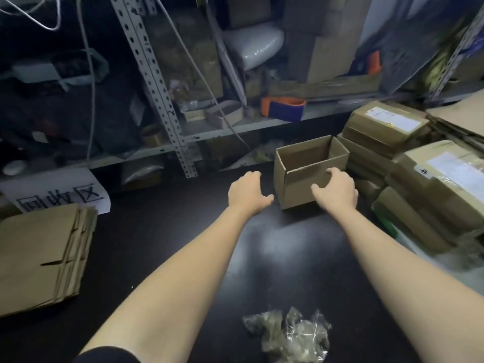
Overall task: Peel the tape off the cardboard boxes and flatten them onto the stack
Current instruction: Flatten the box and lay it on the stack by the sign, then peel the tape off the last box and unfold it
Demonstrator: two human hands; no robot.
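Partly hidden, fingers of your right hand (336,188) grip the box (296,189) rim; left hand (247,192) fingers loose, empty. Box upright, open-topped, brown.

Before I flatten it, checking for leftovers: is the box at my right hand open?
Open: the cardboard box has no top flaps closed, and its bare inner walls show. Floor hidden.

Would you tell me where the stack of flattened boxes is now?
In the head view, the stack of flattened boxes lies at the left edge of the dark surface, beside the white handwritten sign, far from the open box.
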